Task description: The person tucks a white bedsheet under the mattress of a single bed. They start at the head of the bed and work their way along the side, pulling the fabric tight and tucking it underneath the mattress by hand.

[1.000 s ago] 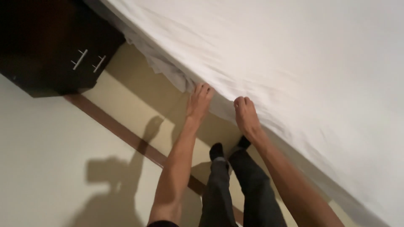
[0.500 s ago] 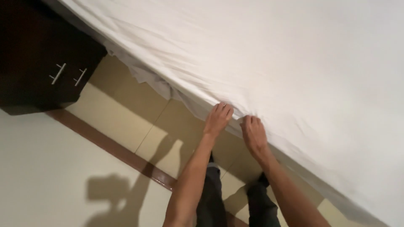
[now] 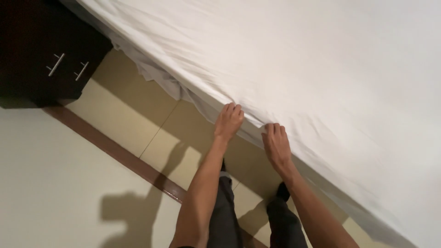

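Both hands have shifted along the bed edge, set a little wider apart than half a second ago; left hand [image 3: 228,121] and right hand [image 3: 275,146], fingers curled, grip the wrinkled white cotton bedsheet [image 3: 294,69] at centre frame, apparently tucking it; the dark wooden nightstand [image 3: 41,50] sits upper left.
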